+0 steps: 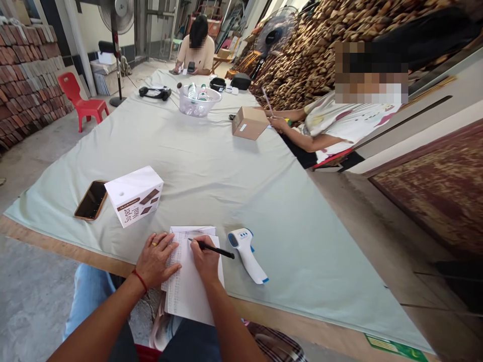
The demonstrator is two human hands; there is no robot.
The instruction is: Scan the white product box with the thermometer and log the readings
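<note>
My right hand [206, 260] is closed around a black pen [217, 249], its tip at the upper part of a white sheet of paper [190, 289]. Rows of small handwriting run down the sheet's left side. My left hand [156, 259] lies flat with fingers spread, resting on the paper's left edge. A second sheet shows partly beneath the first. Just right of the paper lies a white and blue infrared thermometer [247, 254]. Beyond my left hand stands a white box [138, 196] with brown print, beside a dark smartphone [91, 200].
A pale green cloth [302, 241] covers the long table. Farther back are a cardboard box [249, 123] and a plastic basket [198, 105] with bottles. One person [347, 120] sits at the right with a pen, another [196, 48] at the far end. A red chair [83, 100] stands left.
</note>
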